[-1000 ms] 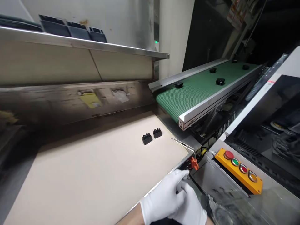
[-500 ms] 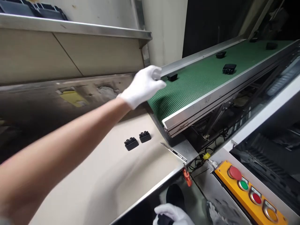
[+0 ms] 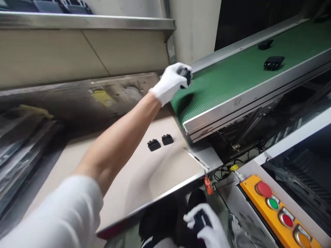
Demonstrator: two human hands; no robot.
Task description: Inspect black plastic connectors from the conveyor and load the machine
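Stood at a beige worktable [image 3: 168,167] under a steel shelf [image 3: 90,21], with two black moulded parts [image 3: 154,145] lying side by side, studs up. Closed the left hand [image 3: 170,82] round a like black part [image 3: 185,76] just above the low end of the green belt [image 3: 232,75]. Judged it light, stiff, hard plastic, slick under a cloth glove, and best pinched across its short flanks. Could not tell its long axis or facing, with fingers covering most of it. Held the right hand [image 3: 207,229] low, curled on a dark thing [image 3: 200,217].

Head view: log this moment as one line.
left hand grips black part at conveyor belt end | right hand holds dark item | two loose pieces on table
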